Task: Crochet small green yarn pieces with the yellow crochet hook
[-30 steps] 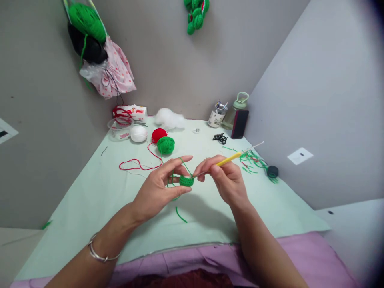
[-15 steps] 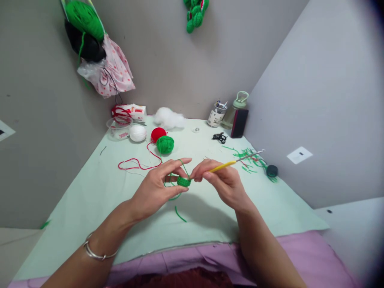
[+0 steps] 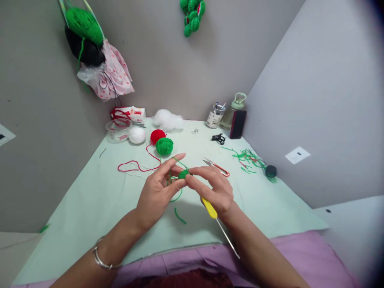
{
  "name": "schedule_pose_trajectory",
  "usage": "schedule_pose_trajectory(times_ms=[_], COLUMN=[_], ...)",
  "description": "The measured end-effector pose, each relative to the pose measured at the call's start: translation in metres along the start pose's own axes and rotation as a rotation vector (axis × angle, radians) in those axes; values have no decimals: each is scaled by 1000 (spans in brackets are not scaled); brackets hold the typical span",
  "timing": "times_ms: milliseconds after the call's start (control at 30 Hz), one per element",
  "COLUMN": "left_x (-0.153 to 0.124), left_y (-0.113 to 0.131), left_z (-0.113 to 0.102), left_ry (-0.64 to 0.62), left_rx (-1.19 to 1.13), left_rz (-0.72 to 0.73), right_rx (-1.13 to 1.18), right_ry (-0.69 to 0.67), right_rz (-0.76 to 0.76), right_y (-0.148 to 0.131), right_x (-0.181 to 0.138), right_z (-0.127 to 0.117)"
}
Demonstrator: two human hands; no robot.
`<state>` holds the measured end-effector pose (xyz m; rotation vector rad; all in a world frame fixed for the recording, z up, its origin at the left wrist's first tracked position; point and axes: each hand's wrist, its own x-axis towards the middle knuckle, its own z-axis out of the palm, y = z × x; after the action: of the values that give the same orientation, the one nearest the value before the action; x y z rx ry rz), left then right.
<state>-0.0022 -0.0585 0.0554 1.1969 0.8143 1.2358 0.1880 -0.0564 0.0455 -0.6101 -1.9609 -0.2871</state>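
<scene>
From my remote feed I see the pale green table spread below both hands; the left hand comes in from the near left, its thumb and fingers pinched on the work, its index finger raised; the right hand meets it from the near right, thumb and index fingertip closed at the right edge of the work, the other fingers curled about the yellow-handled hook.

The relation I would watch is the hook's axis against the work; the handle lies under the right palm, and its metal shank slants back toward the right forearm, its tip pointing away from the stitches; I cannot see its other end. The green yarn ball sits beyond the left hand, apart from it; the small green crocheted piece is between the two sets of fingertips, right of the left palm and left of the right; both hands touch it, so I call neither nearer; its long axis is too covered to tell; a thin green strand runs from the left index finger to it.
</scene>
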Motion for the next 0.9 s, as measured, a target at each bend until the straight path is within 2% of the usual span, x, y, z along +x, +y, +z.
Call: schedule_pose_trajectory(times_ms=[100,167,267,333,500,667,900], left_x=[-4,-3,1,3,6,9,11], left_y=[-2,-2,0,1,0,3,4], left_z=[3,1,-4,-6,-9,-15,-24], left_ry=[-19,-78,-204,-240,-229,-175,-258], left_rx=[-102,-236,-431,-480,-445,-337,-214], left_rz=[10,-86,-273,-323,-276,-215,-156], right_rx=[-98,-100,13,147,458,569,898], right_ry=[-1,19,73,124,209,199,185], right_rz=[21,-1,0,85,280,412,689], right_y=[-6,-8,-7,-6,-7,-7,1], right_x=[-5,-7,-5,-1,8,11,10], right_z=[-4,-6,-3,1,6,0,-2])
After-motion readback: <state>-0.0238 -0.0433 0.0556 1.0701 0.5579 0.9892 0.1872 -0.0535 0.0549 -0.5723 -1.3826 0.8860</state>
